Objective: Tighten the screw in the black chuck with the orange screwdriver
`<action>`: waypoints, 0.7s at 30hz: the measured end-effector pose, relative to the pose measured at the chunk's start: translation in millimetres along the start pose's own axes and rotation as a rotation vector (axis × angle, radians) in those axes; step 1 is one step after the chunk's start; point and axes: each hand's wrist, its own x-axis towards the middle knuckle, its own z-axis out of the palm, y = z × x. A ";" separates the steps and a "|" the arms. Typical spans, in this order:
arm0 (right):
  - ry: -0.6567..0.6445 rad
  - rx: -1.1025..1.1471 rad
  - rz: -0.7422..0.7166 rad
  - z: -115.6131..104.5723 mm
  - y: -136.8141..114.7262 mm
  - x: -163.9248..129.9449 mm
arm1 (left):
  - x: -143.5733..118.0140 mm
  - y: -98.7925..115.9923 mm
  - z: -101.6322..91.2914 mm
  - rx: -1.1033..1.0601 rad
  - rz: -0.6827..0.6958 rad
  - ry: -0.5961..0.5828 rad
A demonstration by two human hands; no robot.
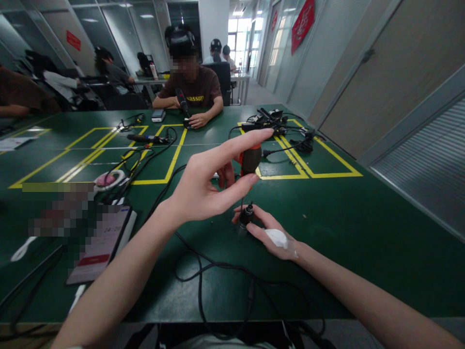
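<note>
My left hand (203,186) is closed on a screwdriver (251,159) with a dark and red handle. Its index finger reaches over the handle, and the thumb lies at the lower side. The thin shaft points down toward a small black cylindrical part (247,216) with a pin or stub on top. Between the thumb and fingers of my right hand (271,230), that part is held upright at the table surface. Whether the screwdriver tip touches it is unclear. A white dressing (277,238) is taped on the right hand near the thumb.
Black cables (218,265) loop across the green table (363,232) before me. At left lie a phone (101,237) and a white tape roll (109,179). A tangle of black devices (269,121) sits at the far right. Opposite, a co-worker (192,87) handles a black tool.
</note>
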 end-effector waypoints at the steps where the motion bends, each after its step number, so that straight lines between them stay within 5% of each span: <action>1: 0.001 0.003 -0.001 -0.1 -0.5 0.0 | 0.0 0.8 -0.5 -0.012 -0.009 -0.014; 14: 0.002 -0.005 0.017 -0.8 -4.9 0.0 | -1.4 -3.2 3.9 -0.031 -0.018 0.057; 21: -0.006 -0.002 0.017 -0.7 -5.3 -0.1 | -1.2 1.5 -1.1 -0.057 -0.024 -0.031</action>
